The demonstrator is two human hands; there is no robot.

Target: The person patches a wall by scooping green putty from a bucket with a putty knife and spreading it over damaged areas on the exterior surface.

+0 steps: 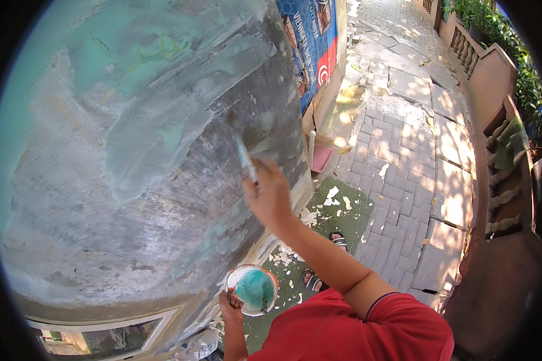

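My right hand (267, 191) is closed round a putty knife (246, 157), slightly blurred and seen nearly edge-on. Its tip points up and left at a dark grey stretch of the wall (180, 222); whether it touches cannot be told. Pale turquoise filler lies smeared over the wall in broad uneven patches. Lower down, my left hand (230, 304) grips the near-left rim or handle of a white bucket (233, 278) with an orange edge. Turquoise paste (256, 287) sits inside the bucket, and something dark and thin leans at its right side.
A low window (102, 340) is set into the wall's bottom. Paint flakes (332, 196) litter the green ground by my sandals (312, 280). A pink dustpan (321, 159) lies under a blue poster (310, 48). Right of me runs a paved path (397, 180) beside a balustrade (503, 192).
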